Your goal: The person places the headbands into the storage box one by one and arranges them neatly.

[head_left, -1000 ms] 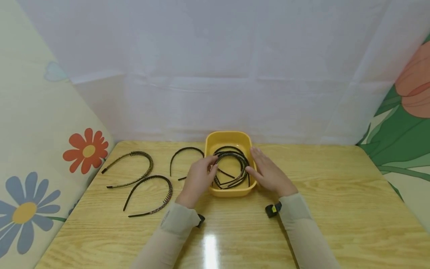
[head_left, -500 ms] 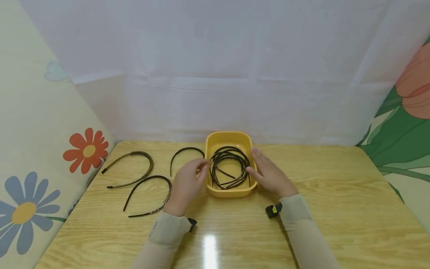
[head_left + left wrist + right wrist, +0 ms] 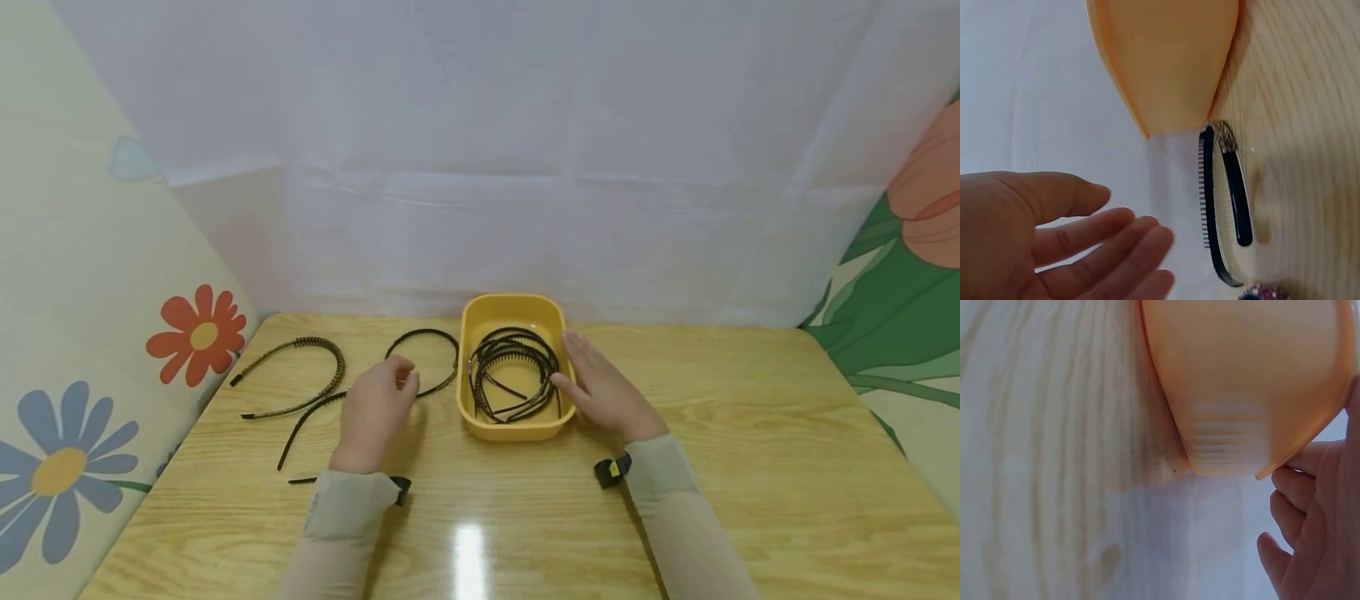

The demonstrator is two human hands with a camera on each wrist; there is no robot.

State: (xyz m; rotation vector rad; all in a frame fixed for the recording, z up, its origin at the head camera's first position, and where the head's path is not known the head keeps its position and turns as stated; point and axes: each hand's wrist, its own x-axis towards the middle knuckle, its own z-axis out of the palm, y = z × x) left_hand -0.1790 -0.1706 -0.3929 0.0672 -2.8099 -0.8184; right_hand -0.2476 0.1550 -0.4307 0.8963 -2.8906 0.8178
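Several dark toothed headbands lie looped together inside a yellow plastic bin. My right hand rests along the bin's right side, its fingers straight against the outer wall and its thumb at the rim. To the left of the bin, my left hand hovers over the table with nothing in it, fingers loosely bent. Just beyond it lies a black headband with a patterned section, close to the bin's left wall. Another black headband is partly covered by my left hand and sleeve.
A gold-and-black headband lies at the far left of the wooden table. A white cloth hangs along the back edge. Flower-printed panels stand at both sides.
My left hand has let go of a headband in the bin and drawn back left over the table. It uncovers one headband and partly covers another. My right hand stays at the bin.
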